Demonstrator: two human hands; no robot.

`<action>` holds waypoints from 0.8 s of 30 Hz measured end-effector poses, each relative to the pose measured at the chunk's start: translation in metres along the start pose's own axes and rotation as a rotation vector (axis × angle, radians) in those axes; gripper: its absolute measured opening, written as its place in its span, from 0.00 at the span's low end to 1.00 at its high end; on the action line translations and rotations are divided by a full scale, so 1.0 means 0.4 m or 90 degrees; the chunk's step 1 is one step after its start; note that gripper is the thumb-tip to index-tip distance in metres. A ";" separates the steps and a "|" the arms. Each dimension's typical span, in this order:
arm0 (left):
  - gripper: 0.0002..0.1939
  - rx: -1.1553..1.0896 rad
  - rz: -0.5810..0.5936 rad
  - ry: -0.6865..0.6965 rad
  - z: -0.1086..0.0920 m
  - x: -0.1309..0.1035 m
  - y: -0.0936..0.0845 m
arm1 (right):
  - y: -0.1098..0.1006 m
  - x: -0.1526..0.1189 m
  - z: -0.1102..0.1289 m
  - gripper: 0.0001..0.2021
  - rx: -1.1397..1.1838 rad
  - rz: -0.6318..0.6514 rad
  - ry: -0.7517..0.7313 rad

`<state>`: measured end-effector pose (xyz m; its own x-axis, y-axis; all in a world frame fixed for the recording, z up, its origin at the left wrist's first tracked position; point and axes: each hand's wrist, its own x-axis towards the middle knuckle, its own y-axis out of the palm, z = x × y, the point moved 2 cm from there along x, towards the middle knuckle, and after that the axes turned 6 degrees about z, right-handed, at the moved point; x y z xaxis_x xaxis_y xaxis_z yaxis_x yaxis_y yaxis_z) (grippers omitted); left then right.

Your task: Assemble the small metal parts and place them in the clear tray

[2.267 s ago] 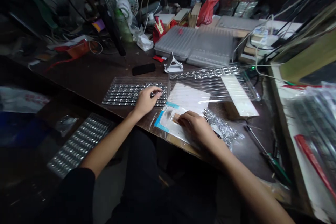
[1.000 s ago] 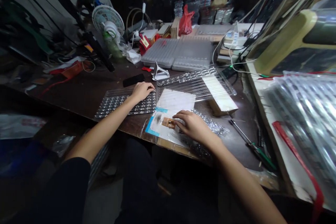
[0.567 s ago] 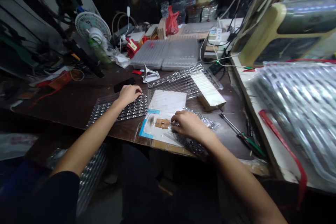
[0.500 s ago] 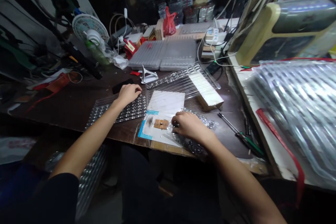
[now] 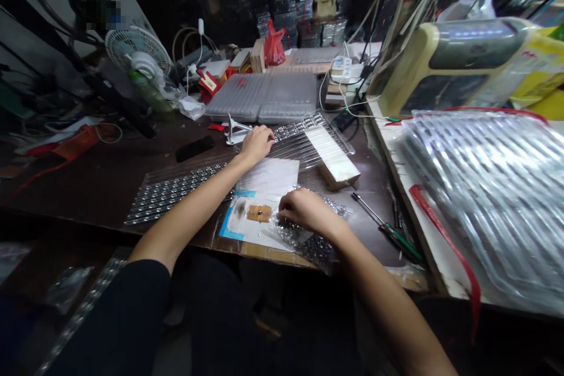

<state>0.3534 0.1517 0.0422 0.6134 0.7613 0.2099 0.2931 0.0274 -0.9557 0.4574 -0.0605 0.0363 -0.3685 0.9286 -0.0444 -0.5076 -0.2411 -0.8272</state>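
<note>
My left hand (image 5: 259, 144) is at the left end of a tilted clear plastic tray (image 5: 304, 150), beside its row of shiny metal parts (image 5: 299, 126). Its fingers are bent together; whatever is between them is hidden. My right hand (image 5: 304, 208) rests at a clear plastic bag (image 5: 324, 247) of small metal pieces, fingers curled down into it, their tips hidden. Left of that hand, a small brown block (image 5: 259, 213) lies on a white board (image 5: 275, 173) edged with blue tape. A second tray (image 5: 176, 188), filled with rows of metal parts, lies partly under my left forearm.
A white-topped block (image 5: 332, 155) props the tilted tray. Behind stand clear cases (image 5: 264, 94) and a white stand (image 5: 235, 129); a black phone-like slab (image 5: 194, 148) lies left. A green-handled screwdriver (image 5: 388, 229) lies right, beside a raised ledge with stacked clear trays (image 5: 476, 188).
My left hand has moved right and away from me, from the filled tray to the tilted tray. The right hand stays at the bag. The view has shifted slightly.
</note>
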 end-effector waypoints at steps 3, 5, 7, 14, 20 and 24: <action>0.04 -0.130 -0.037 0.003 -0.006 -0.053 -0.029 | -0.011 0.006 -0.003 0.06 0.038 -0.019 0.008; 0.05 -0.238 -0.056 0.010 -0.018 -0.127 -0.053 | -0.016 0.011 -0.001 0.06 0.067 -0.030 0.017; 0.05 -0.309 -0.050 0.006 -0.034 -0.224 -0.067 | -0.017 0.017 0.000 0.06 0.081 -0.046 0.029; 0.07 -0.375 0.012 -0.090 -0.038 -0.512 -0.015 | 0.010 0.035 0.008 0.11 0.065 -0.097 -0.004; 0.04 -0.396 -0.005 -0.054 -0.031 -0.534 0.008 | 0.039 0.049 0.011 0.14 0.100 -0.075 -0.008; 0.03 -0.362 -0.023 -0.038 -0.034 -0.538 0.001 | 0.049 0.053 0.009 0.13 0.131 -0.069 0.042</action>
<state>0.2314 -0.0209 -0.0004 0.5586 0.8017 0.2127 0.6714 -0.2864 -0.6835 0.4368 -0.0464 0.0212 -0.2547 0.9670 -0.0037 -0.6918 -0.1849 -0.6980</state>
